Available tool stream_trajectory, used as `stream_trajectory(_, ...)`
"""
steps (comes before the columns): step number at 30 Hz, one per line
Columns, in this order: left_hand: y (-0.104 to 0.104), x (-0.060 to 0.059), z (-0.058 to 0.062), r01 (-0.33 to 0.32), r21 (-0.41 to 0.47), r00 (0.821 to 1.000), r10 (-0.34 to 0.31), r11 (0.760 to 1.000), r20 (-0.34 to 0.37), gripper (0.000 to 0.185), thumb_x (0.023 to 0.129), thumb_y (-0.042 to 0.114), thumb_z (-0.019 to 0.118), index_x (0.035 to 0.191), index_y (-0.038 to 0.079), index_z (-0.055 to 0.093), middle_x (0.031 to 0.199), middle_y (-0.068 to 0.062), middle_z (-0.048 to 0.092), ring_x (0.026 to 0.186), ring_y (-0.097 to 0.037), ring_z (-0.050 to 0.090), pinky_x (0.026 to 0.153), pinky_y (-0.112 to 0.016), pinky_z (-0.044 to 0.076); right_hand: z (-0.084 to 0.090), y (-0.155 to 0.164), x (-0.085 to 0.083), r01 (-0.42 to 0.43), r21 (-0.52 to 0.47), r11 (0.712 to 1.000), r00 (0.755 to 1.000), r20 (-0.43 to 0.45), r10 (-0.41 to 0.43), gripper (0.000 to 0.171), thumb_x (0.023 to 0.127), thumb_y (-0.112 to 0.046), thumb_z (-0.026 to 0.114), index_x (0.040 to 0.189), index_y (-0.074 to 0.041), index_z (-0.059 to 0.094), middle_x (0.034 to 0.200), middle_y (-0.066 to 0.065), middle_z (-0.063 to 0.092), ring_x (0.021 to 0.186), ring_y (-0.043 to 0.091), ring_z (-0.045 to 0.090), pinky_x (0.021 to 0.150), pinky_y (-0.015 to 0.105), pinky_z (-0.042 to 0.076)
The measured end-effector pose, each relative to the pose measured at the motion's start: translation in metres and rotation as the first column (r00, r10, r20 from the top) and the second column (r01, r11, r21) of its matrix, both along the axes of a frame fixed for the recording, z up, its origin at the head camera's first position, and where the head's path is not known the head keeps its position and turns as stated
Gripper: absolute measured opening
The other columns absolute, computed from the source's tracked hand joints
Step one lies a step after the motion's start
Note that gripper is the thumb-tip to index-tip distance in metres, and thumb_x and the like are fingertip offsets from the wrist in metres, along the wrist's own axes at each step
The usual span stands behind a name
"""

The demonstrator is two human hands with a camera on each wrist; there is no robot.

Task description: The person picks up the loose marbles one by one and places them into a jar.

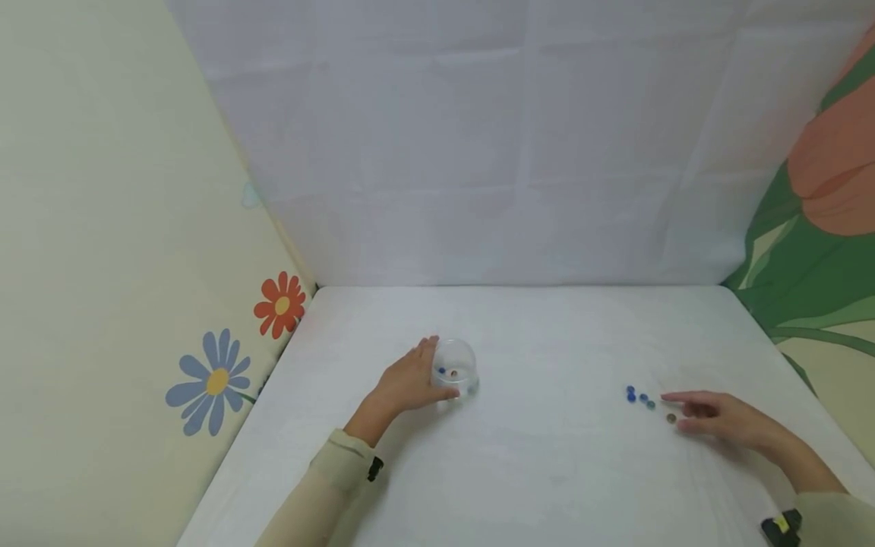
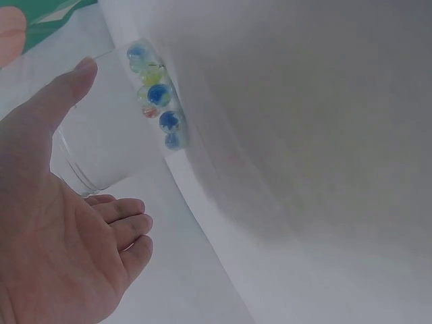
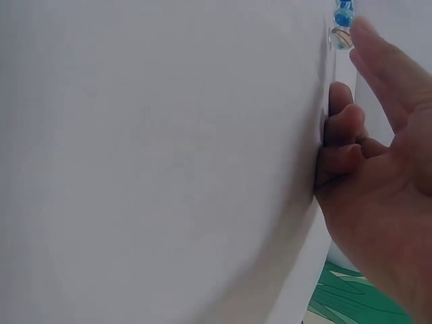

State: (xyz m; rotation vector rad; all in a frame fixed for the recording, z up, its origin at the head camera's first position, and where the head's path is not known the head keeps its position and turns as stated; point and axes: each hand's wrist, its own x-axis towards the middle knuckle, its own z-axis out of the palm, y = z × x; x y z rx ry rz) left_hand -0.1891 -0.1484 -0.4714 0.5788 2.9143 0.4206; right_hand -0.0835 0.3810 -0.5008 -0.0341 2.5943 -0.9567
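My left hand holds a clear, upright glass cup, thumb on the near side and fingers round the far side. Several glass marbles, mostly blue with some yellow and red, lie at its bottom. Over to the right, my right hand rests low by the cloth, index finger and thumb stretched out and the other fingers bent. A brownish striped marble lies just off the thumb tip. Beyond it, several blue and greenish marbles sit in a loose cluster. Nothing shows between the right fingers.
A white cloth covers the table, and a white sheet hangs behind it. Walls painted with flowers stand on the left and right. Bare cloth lies between the cup and the loose marbles.
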Motion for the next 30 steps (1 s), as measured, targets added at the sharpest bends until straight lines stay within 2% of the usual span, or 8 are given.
stream_trajectory(8,0.001,0.001,0.002,-0.003,0.010,1.000,0.002,1.000,0.009,0.111,0.083,0.063,0.074,0.161,0.006,0.020,0.163,-0.020,0.031,0.147,-0.037,0.035,0.112,-0.054,0.039,-0.001,-0.006,0.000,0.008,0.039,0.999,0.999,-0.033,-0.007,0.057,0.089,-0.034,0.076,0.136,-0.005,0.063,0.101,0.005,0.057,0.091,0.019,0.047,0.071,0.026,0.041)
stream_trajectory(13,0.001,0.001,0.002,-0.002,0.005,1.000,0.002,1.000,0.014,0.112,0.082,0.064,0.074,0.161,0.006,0.020,0.163,-0.020,0.030,0.147,-0.037,0.035,0.112,-0.054,0.040,-0.003,-0.009,-0.001,0.028,0.084,0.996,0.998,-0.055,-0.023,0.050,0.089,-0.031,0.076,0.131,-0.005,0.067,0.103,0.005,0.059,0.092,0.020,0.049,0.075,0.031,0.043)
stream_trajectory(20,0.001,-0.001,0.001,0.000,-0.001,1.000,0.000,1.000,0.012,0.112,0.082,0.065,0.073,0.161,0.006,0.020,0.163,-0.019,0.031,0.147,-0.037,0.036,0.111,-0.054,0.041,-0.006,-0.010,-0.001,0.048,0.109,0.993,0.995,-0.093,-0.037,0.034,0.090,-0.028,0.076,0.117,-0.008,0.074,0.104,0.005,0.064,0.092,0.019,0.052,0.077,0.035,0.045)
stream_trajectory(26,0.002,0.000,0.002,-0.002,0.006,1.000,0.002,1.000,0.018,0.111,0.082,0.064,0.074,0.161,0.006,0.021,0.162,-0.020,0.031,0.146,-0.037,0.037,0.110,-0.054,0.042,-0.006,-0.011,-0.002,0.049,0.108,0.993,0.995,-0.092,-0.040,0.035,0.090,-0.030,0.076,0.116,-0.007,0.074,0.106,0.006,0.066,0.093,0.019,0.055,0.078,0.035,0.046)
stream_trajectory(30,0.002,0.000,0.002,-0.003,0.009,1.000,0.003,1.000,0.018,0.111,0.082,0.063,0.075,0.161,0.006,0.021,0.163,-0.020,0.031,0.147,-0.037,0.037,0.111,-0.054,0.041,-0.005,-0.011,-0.002,0.050,0.100,0.994,0.995,-0.086,-0.041,0.037,0.090,-0.032,0.075,0.117,-0.006,0.073,0.109,0.009,0.067,0.097,0.023,0.058,0.082,0.042,0.049)
